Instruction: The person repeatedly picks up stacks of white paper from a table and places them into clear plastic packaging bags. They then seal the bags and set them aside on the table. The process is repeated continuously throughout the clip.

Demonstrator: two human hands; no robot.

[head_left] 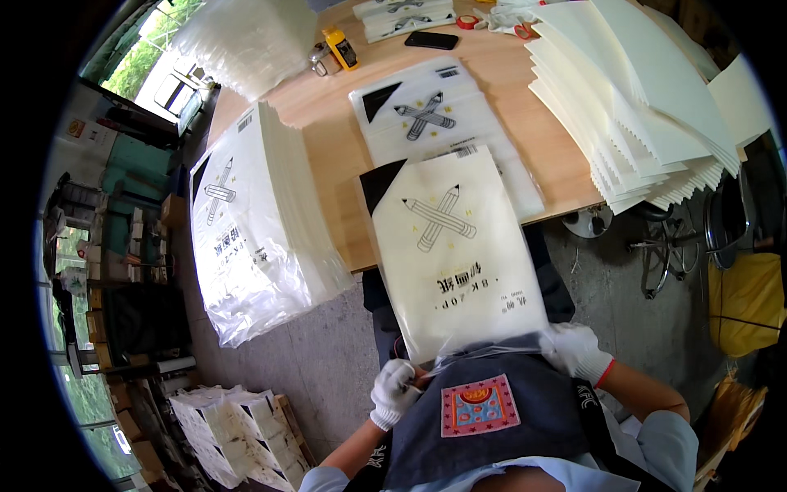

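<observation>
A clear plastic bag printed with crossed pencils lies from the table's near edge down to my lap, a stack of white paper inside it. My left hand, in a white knit glove with fingertips bare, is closed on the bag's near left corner. At the near right corner my right hand, gloved too, grips the bag's loose edge; its fingertips are partly hidden. The clear film bunches between both hands, against my dark apron. Just beyond, more printed bags lie flat on the table.
On the wooden table, a tall pile of filled bags overhangs at left, and fanned white paper stands at right. Farther back are clear film bags, a yellow bottle and a black phone. A chair stands right.
</observation>
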